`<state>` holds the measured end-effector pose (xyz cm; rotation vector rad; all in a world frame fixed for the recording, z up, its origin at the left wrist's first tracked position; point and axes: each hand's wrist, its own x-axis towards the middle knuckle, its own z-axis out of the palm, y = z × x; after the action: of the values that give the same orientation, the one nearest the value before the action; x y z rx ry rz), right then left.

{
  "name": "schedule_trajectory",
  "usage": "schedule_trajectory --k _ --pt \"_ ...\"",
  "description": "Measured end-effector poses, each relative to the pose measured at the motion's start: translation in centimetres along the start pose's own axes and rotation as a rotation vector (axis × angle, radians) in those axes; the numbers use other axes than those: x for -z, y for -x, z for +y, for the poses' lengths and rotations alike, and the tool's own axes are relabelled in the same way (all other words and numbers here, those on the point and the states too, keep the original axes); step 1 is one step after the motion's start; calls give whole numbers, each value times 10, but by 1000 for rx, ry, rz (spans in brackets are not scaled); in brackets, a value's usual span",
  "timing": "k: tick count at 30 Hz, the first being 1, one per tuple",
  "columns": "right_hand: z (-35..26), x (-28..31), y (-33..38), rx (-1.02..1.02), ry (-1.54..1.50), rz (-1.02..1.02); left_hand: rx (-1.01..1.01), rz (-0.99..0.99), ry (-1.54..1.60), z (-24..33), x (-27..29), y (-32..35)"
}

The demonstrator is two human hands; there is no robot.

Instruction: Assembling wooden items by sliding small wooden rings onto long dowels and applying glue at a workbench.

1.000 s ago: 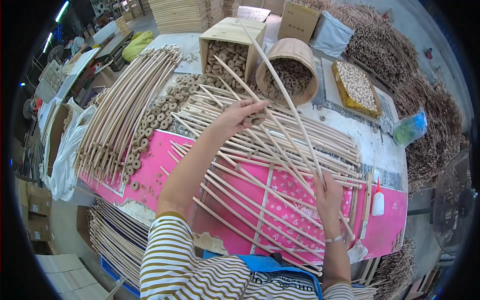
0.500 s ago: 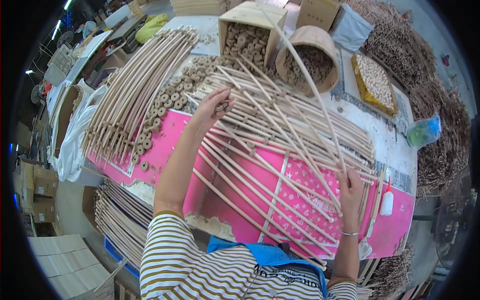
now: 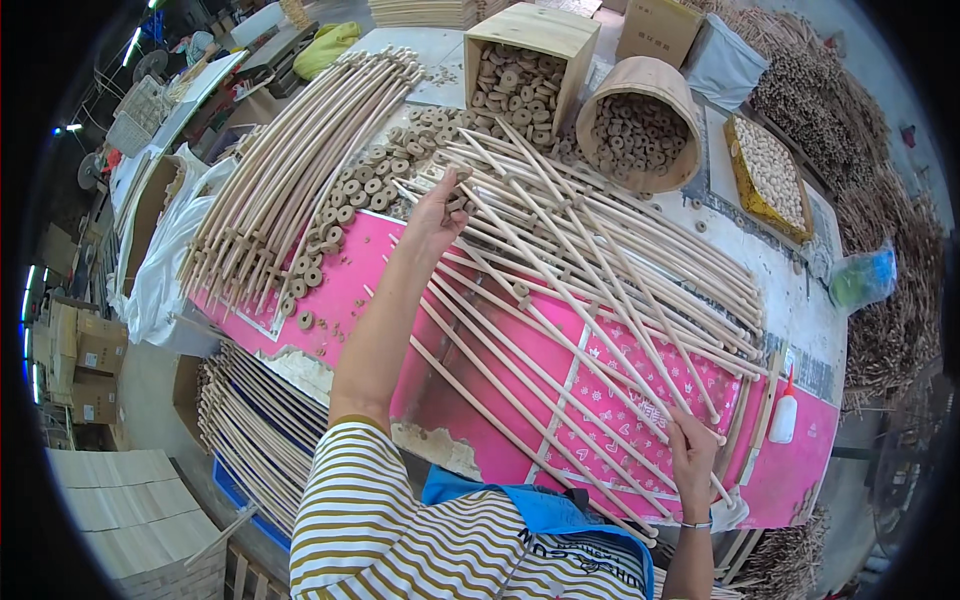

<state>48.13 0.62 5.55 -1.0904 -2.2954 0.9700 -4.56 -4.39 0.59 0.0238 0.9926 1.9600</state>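
Pale tan rods, brown rings, pink sheet, mustard-and-white striped shirt

You are in a workshop: piles of wooden sticks, heaped brown rings and a squeeze bottle crowd your worktable, with cartons nearby.

Smooth, matt wooden rods

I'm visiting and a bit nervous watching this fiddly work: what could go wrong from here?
1. The left hand has small brown rings bunched in its fingers, so one might slip out.
2. The right hand is among sticks that lie crossed over each other; lifting one could drag others along.
3. The white bottle with the red tip is near the stick ends, so a swinging stick might knock it.
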Motion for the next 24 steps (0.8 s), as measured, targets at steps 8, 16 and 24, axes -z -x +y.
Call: schedule_trajectory --k 8,16,24 --pt "4 -9 -3 -37 -16 -20 -9 9 37 1 -3 6" --pt "1 -16 -13 -15 14 -31 -26 -76 -26 -8 -4 9" --pt "-40 -39 -96 155 46 90 147 -325 -456 -46 -75 79"
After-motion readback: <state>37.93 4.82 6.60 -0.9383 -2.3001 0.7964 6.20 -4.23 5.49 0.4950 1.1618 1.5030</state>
